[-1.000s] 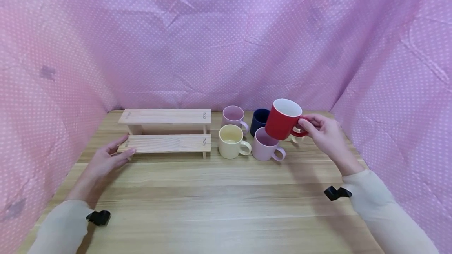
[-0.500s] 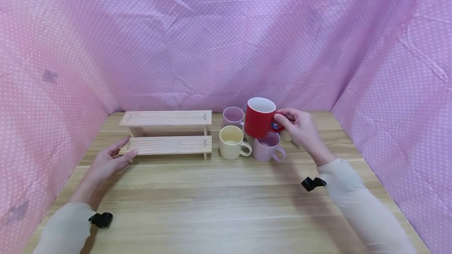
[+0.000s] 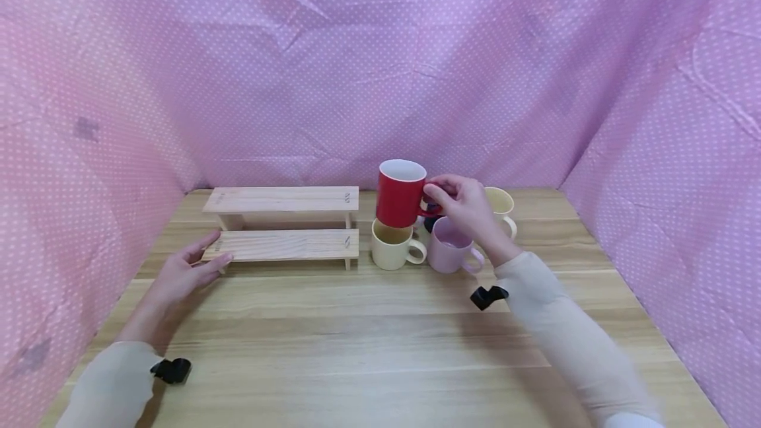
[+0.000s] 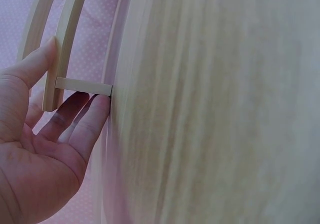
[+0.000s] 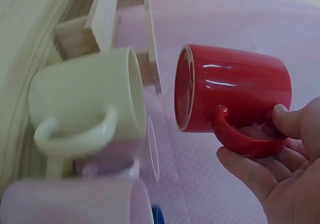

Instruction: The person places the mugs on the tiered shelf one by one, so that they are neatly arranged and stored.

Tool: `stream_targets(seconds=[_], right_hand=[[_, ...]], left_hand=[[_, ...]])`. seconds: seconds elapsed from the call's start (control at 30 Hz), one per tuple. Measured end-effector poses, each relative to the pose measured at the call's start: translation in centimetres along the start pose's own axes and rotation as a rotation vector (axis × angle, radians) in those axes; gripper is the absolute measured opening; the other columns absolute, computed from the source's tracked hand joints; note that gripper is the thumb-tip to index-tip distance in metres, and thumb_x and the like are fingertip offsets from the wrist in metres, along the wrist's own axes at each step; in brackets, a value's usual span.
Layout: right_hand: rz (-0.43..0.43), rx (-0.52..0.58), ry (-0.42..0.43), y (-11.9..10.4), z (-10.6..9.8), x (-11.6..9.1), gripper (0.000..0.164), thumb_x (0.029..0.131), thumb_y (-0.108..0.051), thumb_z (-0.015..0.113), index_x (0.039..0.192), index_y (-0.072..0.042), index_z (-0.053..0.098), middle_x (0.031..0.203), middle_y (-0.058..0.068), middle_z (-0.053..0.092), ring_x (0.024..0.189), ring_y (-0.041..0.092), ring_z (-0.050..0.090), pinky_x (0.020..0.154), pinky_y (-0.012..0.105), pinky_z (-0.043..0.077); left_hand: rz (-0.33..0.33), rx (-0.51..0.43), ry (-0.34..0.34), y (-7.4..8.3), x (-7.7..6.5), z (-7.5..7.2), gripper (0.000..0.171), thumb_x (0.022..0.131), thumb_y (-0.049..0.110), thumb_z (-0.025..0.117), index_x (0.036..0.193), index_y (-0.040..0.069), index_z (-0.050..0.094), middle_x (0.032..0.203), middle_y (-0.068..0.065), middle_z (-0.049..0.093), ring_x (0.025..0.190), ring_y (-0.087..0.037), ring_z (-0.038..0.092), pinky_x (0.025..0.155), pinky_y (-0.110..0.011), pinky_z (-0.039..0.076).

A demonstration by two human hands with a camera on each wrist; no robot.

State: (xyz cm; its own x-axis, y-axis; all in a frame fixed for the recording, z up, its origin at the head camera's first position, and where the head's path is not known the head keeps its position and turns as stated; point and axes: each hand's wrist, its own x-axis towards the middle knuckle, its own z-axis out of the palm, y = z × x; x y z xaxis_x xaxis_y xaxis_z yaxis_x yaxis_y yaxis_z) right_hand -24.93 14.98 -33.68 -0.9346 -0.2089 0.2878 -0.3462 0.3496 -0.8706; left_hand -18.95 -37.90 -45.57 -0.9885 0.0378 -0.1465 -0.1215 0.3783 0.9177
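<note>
My right hand (image 3: 466, 207) pinches the handle of a red mug (image 3: 399, 198) with a white inside, held upright in the air. It hangs above a cream mug (image 3: 389, 253) and overlaps its rim in the head view. In the right wrist view the thumb presses the handle's top near the red wall, fingers beneath. My left hand (image 3: 187, 269) grips the left end of the lower step of a two-step wooden shelf (image 3: 285, 244). The left wrist view shows the thumb on the board (image 4: 65, 43) and fingertips at the short leg (image 4: 82, 85).
A lilac mug (image 3: 448, 246) stands right of the cream one, with a second yellow mug (image 3: 499, 200) behind the right hand. A dark blue mug (image 3: 432, 220) is mostly hidden. Pink dotted cloth (image 3: 380, 71) walls the wooden table (image 3: 357, 342) on three sides.
My right hand has carried the red mug left, from over the blue and lilac mugs to over the cream mug, uncovering the yellow mug at the right. The left hand stays at the shelf's end.
</note>
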Motion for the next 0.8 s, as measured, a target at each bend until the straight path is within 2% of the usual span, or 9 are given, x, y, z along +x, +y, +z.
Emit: stream_targets(seconds=[0.17,0.37,0.53,0.6,0.8], right_hand=[[-0.063,0.035,0.009,-0.9,3.3,1.7,0.022,0.098,-0.011,0.070,0.111,0.007,0.071,0.099,0.021,0.074,0.089,0.036,0.073,0.071,0.032,0.064],[-0.164,-0.031,0.020,-2.6,8.2,3.9,0.020,0.097,-0.013,0.071,0.108,0.003,0.074,0.095,0.013,0.076,0.083,0.028,0.074,0.070,0.027,0.062],[-0.221,-0.102,0.027,-4.6,13.1,5.4,0.020,0.096,-0.016,0.072,0.108,0.000,0.076,0.094,0.008,0.076,0.081,0.015,0.071,0.069,0.019,0.059],[-0.239,-0.127,0.024,-5.4,15.0,5.9,0.020,0.097,-0.017,0.072,0.109,-0.002,0.076,0.093,0.005,0.076,0.079,0.010,0.069,0.069,0.015,0.057],[-0.217,-0.073,-0.024,-7.9,20.0,7.4,0.024,0.098,-0.017,0.071,0.116,-0.002,0.075,0.098,0.006,0.076,0.076,0.005,0.069,0.067,0.011,0.056]], left_hand=[[-0.001,-0.005,-0.001,0.1,0.2,0.3,0.087,0.095,0.035,0.073,0.162,0.017,0.021,0.157,-0.038,0.022,0.100,-0.003,0.066,0.088,-0.022,0.056],[0.001,-0.003,-0.002,0.2,0.2,0.5,0.089,0.094,0.035,0.075,0.162,0.015,0.022,0.155,-0.042,0.019,0.099,-0.006,0.067,0.088,-0.022,0.056],[-0.005,-0.021,-0.025,0.1,0.1,0.5,0.092,0.094,0.037,0.075,0.163,0.015,0.018,0.156,-0.041,0.019,0.103,-0.007,0.067,0.091,-0.024,0.055],[-0.007,-0.017,-0.015,0.0,0.0,0.5,0.092,0.093,0.036,0.075,0.163,0.015,0.019,0.154,-0.041,0.024,0.101,-0.008,0.068,0.090,-0.024,0.056],[-0.013,-0.006,0.010,0.1,-0.1,0.1,0.090,0.093,0.037,0.076,0.162,0.015,0.023,0.154,-0.043,0.021,0.098,-0.007,0.067,0.087,-0.021,0.057]])
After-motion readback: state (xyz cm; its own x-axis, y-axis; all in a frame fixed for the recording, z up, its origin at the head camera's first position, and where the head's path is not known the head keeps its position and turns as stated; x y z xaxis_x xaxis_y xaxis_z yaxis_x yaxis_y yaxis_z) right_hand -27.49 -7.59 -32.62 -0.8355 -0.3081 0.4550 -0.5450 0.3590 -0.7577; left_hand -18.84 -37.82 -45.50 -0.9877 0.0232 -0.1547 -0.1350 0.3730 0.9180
